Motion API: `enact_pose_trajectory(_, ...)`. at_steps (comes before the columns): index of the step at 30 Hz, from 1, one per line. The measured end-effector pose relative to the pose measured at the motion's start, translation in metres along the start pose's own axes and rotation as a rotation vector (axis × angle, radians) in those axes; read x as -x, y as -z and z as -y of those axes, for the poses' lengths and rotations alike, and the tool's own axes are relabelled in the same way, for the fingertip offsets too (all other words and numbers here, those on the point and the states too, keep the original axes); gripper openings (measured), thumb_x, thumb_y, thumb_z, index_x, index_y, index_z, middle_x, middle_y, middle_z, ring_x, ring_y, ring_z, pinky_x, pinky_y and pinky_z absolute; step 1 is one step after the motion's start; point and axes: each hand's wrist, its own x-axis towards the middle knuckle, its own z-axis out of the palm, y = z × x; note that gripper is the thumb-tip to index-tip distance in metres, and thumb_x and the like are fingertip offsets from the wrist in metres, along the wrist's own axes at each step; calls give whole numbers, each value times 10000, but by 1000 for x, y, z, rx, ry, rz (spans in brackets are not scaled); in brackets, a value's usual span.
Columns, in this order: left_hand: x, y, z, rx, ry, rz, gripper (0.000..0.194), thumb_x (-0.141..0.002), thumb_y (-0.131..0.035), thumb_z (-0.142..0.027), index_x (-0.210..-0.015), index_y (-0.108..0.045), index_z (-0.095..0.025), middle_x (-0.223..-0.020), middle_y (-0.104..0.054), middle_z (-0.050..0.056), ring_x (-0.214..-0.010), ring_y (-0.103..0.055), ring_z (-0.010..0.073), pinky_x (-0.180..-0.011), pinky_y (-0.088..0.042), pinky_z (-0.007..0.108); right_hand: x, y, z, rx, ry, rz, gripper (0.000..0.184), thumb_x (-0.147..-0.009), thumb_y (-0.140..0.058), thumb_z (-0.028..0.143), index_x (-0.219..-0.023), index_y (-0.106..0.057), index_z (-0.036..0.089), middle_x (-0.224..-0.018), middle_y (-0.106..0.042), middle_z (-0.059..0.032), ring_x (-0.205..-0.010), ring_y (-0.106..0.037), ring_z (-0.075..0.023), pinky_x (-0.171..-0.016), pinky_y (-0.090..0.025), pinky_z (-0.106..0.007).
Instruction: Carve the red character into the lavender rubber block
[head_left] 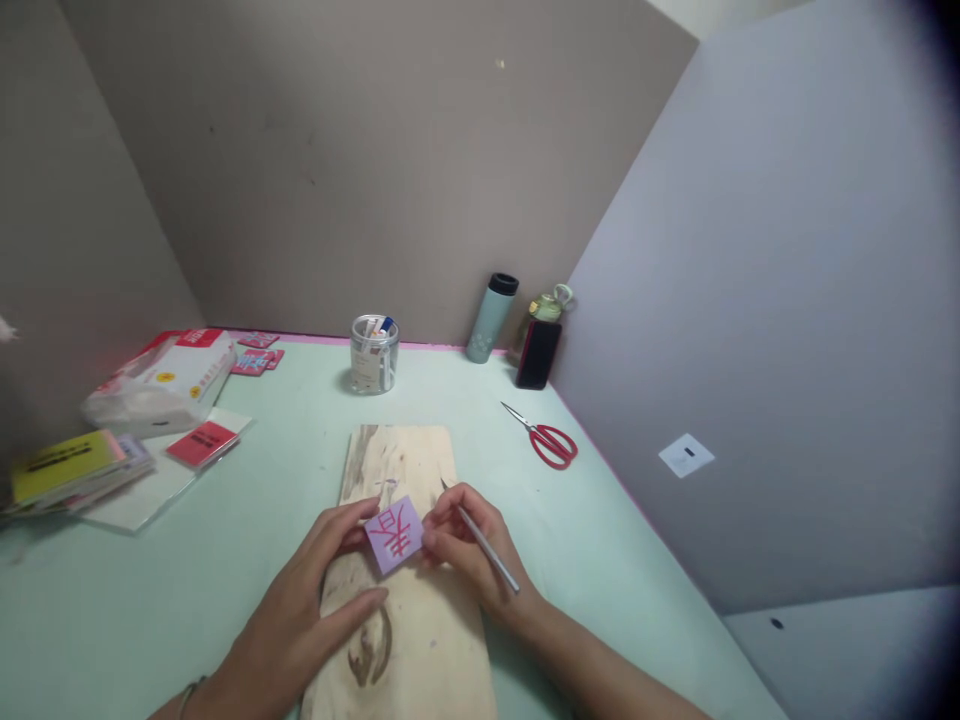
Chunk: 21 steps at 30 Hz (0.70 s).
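A small purple paper square [394, 536] with a red character on it is tilted above a wooden board [427, 640]. My right hand [472, 545] pinches the paper's right corner with its fingertips. The same hand also holds a slim silver craft knife [489, 552], whose dark pointed tip faces away from me. My left hand [322, 575] is at the paper's left side, its forefinger touching the upper left edge. Its thumb lies apart from the fingers, low over the board.
Red-handled scissors [553, 445] lie right of the board. Behind stand a clear jar of pens [374, 355], a teal tumbler [492, 318], a green bottle [545, 306] and a phone [538, 355]. Paper packs [67, 468] and a plastic bag [169, 380] are at left.
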Motion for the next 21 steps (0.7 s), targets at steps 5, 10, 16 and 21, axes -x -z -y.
enact_pose_trajectory(5,1,-3,5,57,55,-38,584,-898,-709,-415,-1448,-518,-373,-1393,-645,70,-1221,-694,276,-1033,-588,429,1,-4,-1,-79,-24,19,361,-691,-877,262,-852,-562,187,-801,-689,25,-614,-670,-111,-620,-509,-219)
enact_pose_trajectory(10,1,-2,3,270,226,-27,577,-920,-683,-499,-1445,-524,-319,-1221,-740,75,-1077,-745,261,-997,-599,425,1,-8,-4,-97,-52,87,432,-658,-940,305,-850,-572,185,-771,-695,23,-625,-679,-119,-628,-520,-220)
enact_pose_trajectory(16,-3,1,4,528,328,54,617,-918,-694,-520,-1455,-501,-284,-1214,-746,79,-1096,-739,250,-1019,-578,399,2,-9,-8,-38,-59,143,506,-662,-969,416,-846,-554,193,-705,-685,18,-618,-644,-125,-623,-498,-230)
enact_pose_trajectory(21,-6,11,5,302,283,60,562,-911,-681,-527,-1413,-581,-297,-1020,-765,30,-996,-738,239,-991,-584,422,9,-6,-8,84,64,131,426,-906,-754,579,-992,-580,200,-783,-675,-6,-715,-651,-157,-712,-522,-288)
